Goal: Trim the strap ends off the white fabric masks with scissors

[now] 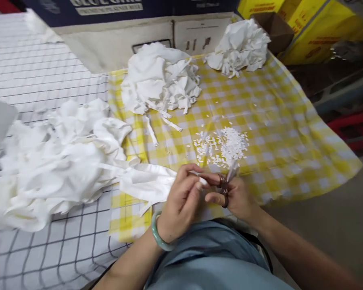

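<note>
My left hand (181,201), with a green bangle on the wrist, pinches the end of a white cloth strip (148,183) that trails left toward a big heap of white cloth (57,161). My right hand (234,195) grips small brown-handled scissors (224,187), blades pointing up and away at the strip's tip. Just beyond the hands lies a scatter of small white snippets (225,145) on the yellow checked cloth (275,133).
Two more piles of white cloth sit farther back, one at centre (160,78) and one at right (240,46). A white grid-patterned sheet (33,68) covers the left side. Yellow cartons (317,28) stand at the back right; bare floor lies to the right.
</note>
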Motion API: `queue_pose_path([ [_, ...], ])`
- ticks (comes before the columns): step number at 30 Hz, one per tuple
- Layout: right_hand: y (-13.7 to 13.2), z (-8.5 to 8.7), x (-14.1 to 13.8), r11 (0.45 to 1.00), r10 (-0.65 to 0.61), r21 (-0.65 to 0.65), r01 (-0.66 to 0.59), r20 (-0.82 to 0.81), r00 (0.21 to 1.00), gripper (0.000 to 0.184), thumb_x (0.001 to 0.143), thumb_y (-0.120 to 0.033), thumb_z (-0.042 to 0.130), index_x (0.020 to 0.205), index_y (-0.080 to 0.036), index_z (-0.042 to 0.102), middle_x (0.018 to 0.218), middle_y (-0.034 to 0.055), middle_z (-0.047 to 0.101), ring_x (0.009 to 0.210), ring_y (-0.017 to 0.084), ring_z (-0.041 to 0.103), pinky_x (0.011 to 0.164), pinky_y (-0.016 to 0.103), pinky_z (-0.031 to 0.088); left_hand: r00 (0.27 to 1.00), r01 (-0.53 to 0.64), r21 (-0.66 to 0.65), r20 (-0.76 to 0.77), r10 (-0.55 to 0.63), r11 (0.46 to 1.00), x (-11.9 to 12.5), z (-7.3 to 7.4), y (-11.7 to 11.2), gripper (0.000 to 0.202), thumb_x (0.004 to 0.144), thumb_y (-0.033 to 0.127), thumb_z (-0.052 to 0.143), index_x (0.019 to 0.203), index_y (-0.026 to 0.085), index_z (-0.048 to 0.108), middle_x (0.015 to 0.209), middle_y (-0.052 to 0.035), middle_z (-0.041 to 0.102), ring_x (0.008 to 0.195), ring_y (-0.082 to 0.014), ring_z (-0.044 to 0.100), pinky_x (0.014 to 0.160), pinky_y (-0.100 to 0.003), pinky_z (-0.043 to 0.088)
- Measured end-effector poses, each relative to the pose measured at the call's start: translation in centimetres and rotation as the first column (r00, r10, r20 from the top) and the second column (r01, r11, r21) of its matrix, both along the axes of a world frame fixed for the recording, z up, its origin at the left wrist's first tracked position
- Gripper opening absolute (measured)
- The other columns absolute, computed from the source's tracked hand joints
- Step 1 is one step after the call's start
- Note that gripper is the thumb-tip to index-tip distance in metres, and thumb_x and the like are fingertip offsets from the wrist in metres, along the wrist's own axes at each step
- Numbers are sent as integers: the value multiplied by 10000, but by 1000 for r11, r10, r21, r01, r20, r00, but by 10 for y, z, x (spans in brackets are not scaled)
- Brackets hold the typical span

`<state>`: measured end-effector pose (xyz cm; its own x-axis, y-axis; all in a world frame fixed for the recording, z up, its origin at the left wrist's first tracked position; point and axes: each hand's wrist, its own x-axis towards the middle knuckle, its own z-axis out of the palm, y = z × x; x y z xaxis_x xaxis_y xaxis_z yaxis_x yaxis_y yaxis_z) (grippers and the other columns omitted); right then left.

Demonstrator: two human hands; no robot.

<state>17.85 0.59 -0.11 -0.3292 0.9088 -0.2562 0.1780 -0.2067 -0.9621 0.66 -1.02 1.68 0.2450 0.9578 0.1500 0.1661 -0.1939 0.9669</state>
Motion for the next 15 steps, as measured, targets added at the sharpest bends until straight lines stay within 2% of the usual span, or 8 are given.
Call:
queue_pose_path([
  [2, 2, 3, -13, 999, 40, 29, -38, -74, 996, 259, 764, -450, 736, 912, -238, 736, 858, 26, 735, 765, 202, 677, 765, 336, 567, 995, 94, 35, -35, -92, 995, -13, 10, -5, 202, 965, 193, 444, 967, 195, 646, 1177, -127, 616, 1171, -235, 545, 1006, -407, 462],
  [3, 3, 3, -19, 999, 40, 31, -38, -78, 996, 218, 788, -429, 715, 894, -241, 737, 838, 24, 733, 746, 196, 676, 747, 328, 572, 995, 80, 55, -70, -76, 995, -24, 13, -6, 206, 962, 191, 442, 975, 197, 648, 1204, -125, 617, 1169, -236, 557, 1003, -407, 468],
  [5, 4, 2, -28, 1000, 22, 15, -21, -54, 998, 175, 799, -394, 705, 869, -237, 735, 809, 28, 733, 728, 196, 680, 704, 314, 578, 973, -87, 133, -200, 113, 987, -57, 12, -4, 218, 947, 151, 429, 975, 191, 642, 1228, -128, 608, 1166, -239, 568, 999, -417, 469],
  [7, 5, -1, -32, 1000, 29, -7, -29, -24, 999, 147, 799, -360, 707, 868, -233, 733, 833, 39, 743, 757, 208, 697, 693, 313, 588, 852, -258, 273, -388, 351, 927, -97, 2, 1, 252, 898, 73, 422, 1013, 168, 625, 1258, -150, 572, 1194, -258, 542, 1016, -460, 448],
  [8, 6, -2, -32, 998, 58, -11, -58, -14, 998, 138, 803, -347, 702, 873, -233, 735, 855, 45, 748, 780, 215, 705, 703, 319, 594, 770, -255, 329, -500, 396, 910, -117, -4, 4, 297, 862, 44, 433, 1072, 152, 613, 1297, -171, 539, 1240, -285, 499, 1039, -508, 419],
  [11, 9, -2, -33, 989, 135, 64, -137, 32, 990, 171, 808, -297, 683, 961, -249, 743, 985, 49, 754, 903, 237, 713, 807, 355, 597, 617, -77, 323, -727, 300, 943, -157, -20, 18, 419, 798, 7, 455, 1157, 168, 598, 1281, -161, 549, 1268, -321, 441, 1056, -611, 358],
  [13, 14, 3, -38, 975, 115, 178, -130, 91, 989, 272, 799, -237, 664, 1061, -269, 731, 1112, 39, 731, 1046, 253, 679, 935, 390, 557, 603, -7, 342, -748, 277, 940, -164, -25, 27, 381, 789, -6, 457, 1075, 186, 620, 1213, -134, 580, 1212, -308, 474, 1055, -617, 348],
  [15, 20, 10, -51, 957, 45, 280, -72, 103, 994, 355, 797, -173, 622, 1124, -282, 710, 1204, 30, 696, 1161, 255, 624, 1035, 413, 492, 637, 6, 406, -706, 309, 914, -161, -22, 35, 301, 785, -10, 457, 954, 186, 610, 1132, -116, 592, 1115, -274, 522, 1023, -558, 397],
])
